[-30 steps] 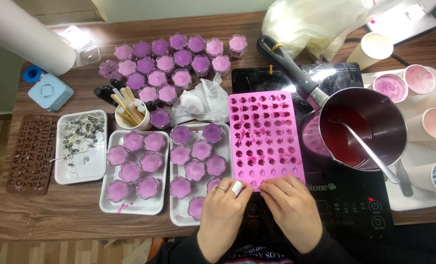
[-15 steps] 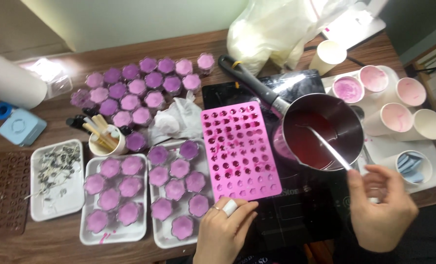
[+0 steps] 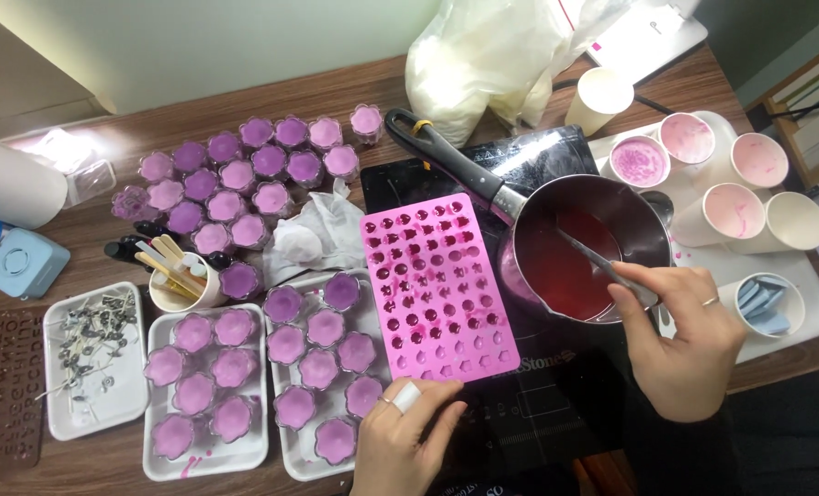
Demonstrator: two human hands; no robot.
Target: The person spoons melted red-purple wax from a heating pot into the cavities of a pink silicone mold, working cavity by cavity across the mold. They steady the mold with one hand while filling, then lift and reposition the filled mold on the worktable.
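Stirring pink liquid, steadying the mould

Right hand (image 3: 689,344) at centre right, fingers pinched on a thin metal stirrer (image 3: 602,264) dipping into the dark pink liquid in the saucepan (image 3: 582,246), which sits on a black cooktop (image 3: 538,404). Left hand (image 3: 400,441) at bottom centre, fingers loosely curled with the fingertips resting at the lower edge of the pink silicone mould (image 3: 437,285), gripping nothing. Mould lying flat in mid-frame, just left of the pan, partly over the cooktop. White trays of purple filled cups (image 3: 322,367) at lower left of the worktop (image 3: 336,92), more cups at upper left, paper cups (image 3: 731,216) at upper right, tray of wicks (image 3: 92,367) far left.
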